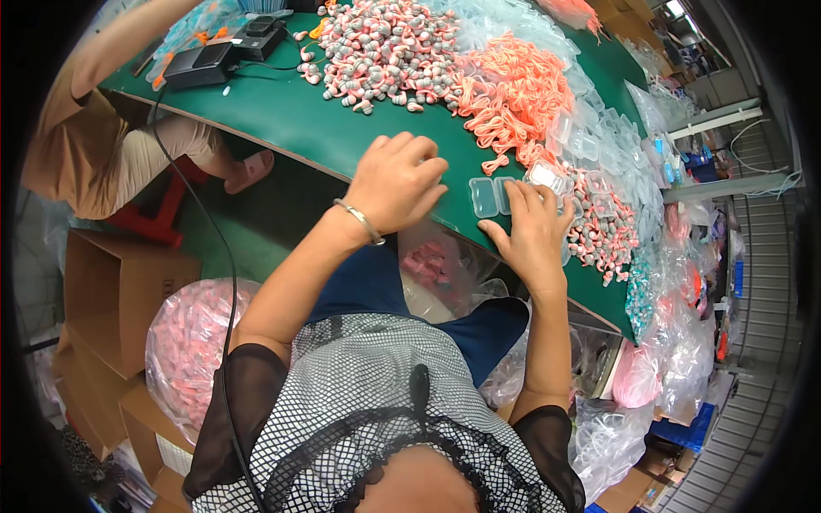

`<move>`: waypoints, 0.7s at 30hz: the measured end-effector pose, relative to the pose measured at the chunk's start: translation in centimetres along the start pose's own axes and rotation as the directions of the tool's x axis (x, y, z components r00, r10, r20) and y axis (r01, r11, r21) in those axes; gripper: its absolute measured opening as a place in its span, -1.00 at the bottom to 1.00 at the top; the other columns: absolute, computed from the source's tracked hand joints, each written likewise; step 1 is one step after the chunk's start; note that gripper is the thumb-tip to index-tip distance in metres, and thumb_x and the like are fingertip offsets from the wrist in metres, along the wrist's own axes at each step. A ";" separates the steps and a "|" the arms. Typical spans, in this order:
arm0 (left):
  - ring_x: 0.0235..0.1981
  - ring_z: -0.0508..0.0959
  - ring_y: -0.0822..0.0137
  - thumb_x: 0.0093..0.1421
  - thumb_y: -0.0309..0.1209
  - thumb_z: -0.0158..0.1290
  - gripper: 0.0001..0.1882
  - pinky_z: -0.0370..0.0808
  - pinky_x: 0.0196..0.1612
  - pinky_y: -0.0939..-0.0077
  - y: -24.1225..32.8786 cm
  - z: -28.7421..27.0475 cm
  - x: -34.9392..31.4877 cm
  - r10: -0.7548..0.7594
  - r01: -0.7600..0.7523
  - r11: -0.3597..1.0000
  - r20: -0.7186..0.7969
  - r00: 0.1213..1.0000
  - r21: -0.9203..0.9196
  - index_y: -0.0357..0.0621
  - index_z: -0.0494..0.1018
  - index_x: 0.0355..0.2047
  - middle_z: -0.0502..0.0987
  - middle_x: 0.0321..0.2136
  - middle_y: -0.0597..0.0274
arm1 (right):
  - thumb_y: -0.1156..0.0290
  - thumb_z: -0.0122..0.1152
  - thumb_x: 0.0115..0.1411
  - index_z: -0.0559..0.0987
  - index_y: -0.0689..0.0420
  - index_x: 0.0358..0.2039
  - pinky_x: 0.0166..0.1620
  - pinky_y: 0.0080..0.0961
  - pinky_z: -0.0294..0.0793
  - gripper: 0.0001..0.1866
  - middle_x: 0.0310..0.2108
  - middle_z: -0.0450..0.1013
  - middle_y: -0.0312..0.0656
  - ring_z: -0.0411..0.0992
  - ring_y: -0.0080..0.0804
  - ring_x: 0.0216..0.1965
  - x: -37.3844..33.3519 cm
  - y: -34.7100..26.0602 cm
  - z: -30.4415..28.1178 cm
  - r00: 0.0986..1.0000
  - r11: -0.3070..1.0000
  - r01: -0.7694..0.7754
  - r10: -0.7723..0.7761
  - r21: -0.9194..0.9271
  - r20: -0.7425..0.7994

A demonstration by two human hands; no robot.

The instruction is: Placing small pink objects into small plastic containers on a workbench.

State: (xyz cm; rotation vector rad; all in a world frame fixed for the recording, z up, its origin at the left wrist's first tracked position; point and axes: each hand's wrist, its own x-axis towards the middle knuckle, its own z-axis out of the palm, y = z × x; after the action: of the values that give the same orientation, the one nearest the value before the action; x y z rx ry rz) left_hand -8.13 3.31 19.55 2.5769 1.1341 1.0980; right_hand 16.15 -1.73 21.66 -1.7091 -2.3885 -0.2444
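My left hand (400,181) is over the near edge of the green table (299,128), its fingers curled in. Whatever it may hold is hidden. Lower right of it, my right hand (532,224) has its thumb and fingers about a small clear plastic case (486,198) with its lid open, lying on the table. Another open clear case (552,178) lies just beyond the right fingertips. Looped orange cords (517,90) are heaped past the hands. Grey and pink flanged earplugs form a large pile (385,51) at the back and a smaller pile (603,231) right of my right hand.
Many clear cases (611,120) line the table's right side. A black device (201,64) with a cable stands at the far left, near a seated co-worker's arm (128,38). A bag of pink pieces (197,342) and cardboard boxes (128,291) stand at left.
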 end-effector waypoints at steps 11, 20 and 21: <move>-0.15 0.56 0.11 0.16 -0.25 0.15 -0.80 0.44 -0.11 0.13 0.9 7.4 5.8 -0.194 0.193 0.981 0.240 0.951 0.029 -0.01 0.59 -0.25 0.56 -0.31 0.20 | 0.19 0.38 0.03 0.51 0.12 -0.06 0.20 0.05 0.08 -0.51 -0.14 0.48 -0.18 0.41 -0.25 -0.03 0.3 0.6 0.9 0.979 0.982 0.186 -0.184 0.014 -0.083; -0.21 0.58 0.07 0.09 -0.30 0.20 -0.84 0.48 -0.18 0.11 0.3 5.7 6.6 -0.222 0.217 0.975 0.172 0.960 0.049 -0.02 0.61 -0.32 0.58 -0.34 0.17 | 0.47 0.19 0.15 0.51 0.14 -0.15 -0.20 -0.24 0.37 -0.77 -0.41 0.45 -0.15 0.43 -0.17 -0.32 0.6 2.2 1.4 0.909 0.930 0.338 -0.283 0.143 -0.305; -0.21 0.58 0.07 0.08 -0.32 0.21 -0.83 0.49 -0.19 0.12 -0.4 5.0 6.1 -0.230 0.221 0.973 0.168 0.959 0.071 -0.04 0.61 -0.31 0.58 -0.35 0.16 | 0.47 0.19 0.15 0.51 0.14 -0.15 -0.20 -0.24 0.37 -0.77 -0.41 0.45 -0.15 0.43 -0.17 -0.32 1.0 2.4 1.4 0.905 0.926 0.347 -0.290 0.149 -0.311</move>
State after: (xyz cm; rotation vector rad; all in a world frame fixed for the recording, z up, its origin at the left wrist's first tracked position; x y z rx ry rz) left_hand -2.22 8.62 19.25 2.4455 1.3855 0.7853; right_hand 17.98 0.29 20.64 -1.1039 -2.3694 -0.2646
